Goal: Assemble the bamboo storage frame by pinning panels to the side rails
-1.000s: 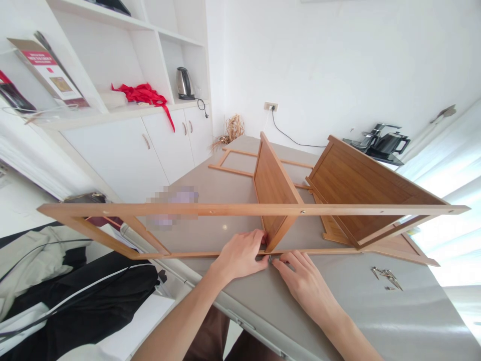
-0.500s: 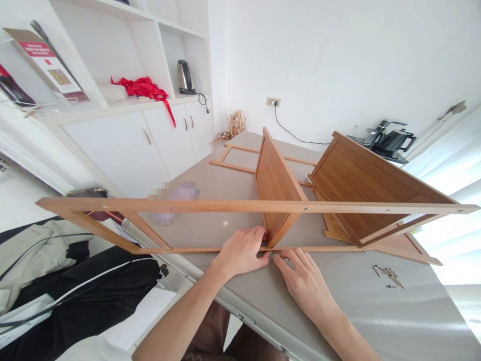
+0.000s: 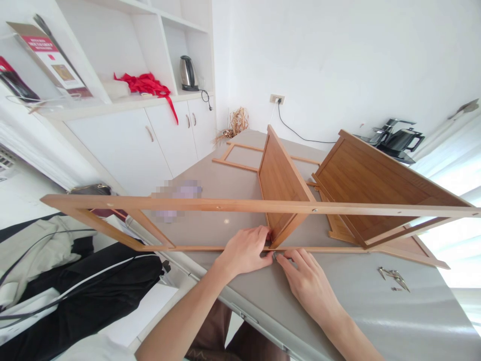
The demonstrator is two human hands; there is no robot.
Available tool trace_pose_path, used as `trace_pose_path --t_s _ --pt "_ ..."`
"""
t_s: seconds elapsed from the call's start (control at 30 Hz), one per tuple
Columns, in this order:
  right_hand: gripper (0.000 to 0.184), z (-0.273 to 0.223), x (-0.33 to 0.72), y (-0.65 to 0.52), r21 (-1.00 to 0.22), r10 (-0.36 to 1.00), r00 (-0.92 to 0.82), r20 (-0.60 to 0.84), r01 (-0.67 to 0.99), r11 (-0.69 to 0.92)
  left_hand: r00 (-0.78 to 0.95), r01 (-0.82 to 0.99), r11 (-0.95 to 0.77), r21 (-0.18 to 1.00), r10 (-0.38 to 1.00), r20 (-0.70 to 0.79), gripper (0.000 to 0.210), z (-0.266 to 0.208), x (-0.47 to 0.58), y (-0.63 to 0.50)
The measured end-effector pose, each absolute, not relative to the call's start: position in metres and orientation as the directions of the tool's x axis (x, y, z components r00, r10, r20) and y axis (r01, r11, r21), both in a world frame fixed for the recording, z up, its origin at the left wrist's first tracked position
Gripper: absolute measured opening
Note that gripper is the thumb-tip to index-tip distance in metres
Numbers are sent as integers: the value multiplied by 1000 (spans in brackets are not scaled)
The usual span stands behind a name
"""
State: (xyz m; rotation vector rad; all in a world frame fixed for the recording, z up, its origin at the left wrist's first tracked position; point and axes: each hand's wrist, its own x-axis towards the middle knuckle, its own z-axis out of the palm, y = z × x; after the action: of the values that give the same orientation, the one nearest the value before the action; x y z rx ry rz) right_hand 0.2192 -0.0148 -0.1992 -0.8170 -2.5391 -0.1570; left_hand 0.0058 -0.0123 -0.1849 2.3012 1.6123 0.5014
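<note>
A wooden rack lies on its side, its ladder-like side frame (image 3: 210,202) towards me. One wooden shelf board (image 3: 281,183) stands between the side frames, and a second panel (image 3: 391,175) is at the right. My left hand (image 3: 246,250) is closed around the frame's lower rail at the first board's near end, its fingertips behind the rail. Just to its right, my right hand (image 3: 306,276) pinches a small metal screw (image 3: 274,256) against that rail; the tip is hidden. Another screw head (image 3: 314,210) shows in the upper rail.
Several loose screws (image 3: 394,277) lie on the grey table (image 3: 376,316) at the right. Black kettles (image 3: 400,142) stand at the back right. White shelves hold a steel kettle (image 3: 188,73) and red ribbon (image 3: 145,84). Dark and pale clothes (image 3: 93,286) are heaped at the left.
The whole view has shifted slightly, so things appear a little further right. Both hands keep the same hold at the lower rail.
</note>
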Motion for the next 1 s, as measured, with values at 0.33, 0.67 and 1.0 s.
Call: trace_pose_path --t_s 0.33,0.67,1.0 --pt "19 -204 217 -15 -209 593 -654 471 570 794 318 832 -354 428 935 155 32 -190 5 -12" --pt "20 -201 221 -13 -145 566 -695 444 568 811 308 832 -340 438 940 144 34 -186 6 -13" --pt "20 -200 222 -12 -89 554 -716 425 576 813 305 835 -345 428 938 162 33 -188 5 -13"
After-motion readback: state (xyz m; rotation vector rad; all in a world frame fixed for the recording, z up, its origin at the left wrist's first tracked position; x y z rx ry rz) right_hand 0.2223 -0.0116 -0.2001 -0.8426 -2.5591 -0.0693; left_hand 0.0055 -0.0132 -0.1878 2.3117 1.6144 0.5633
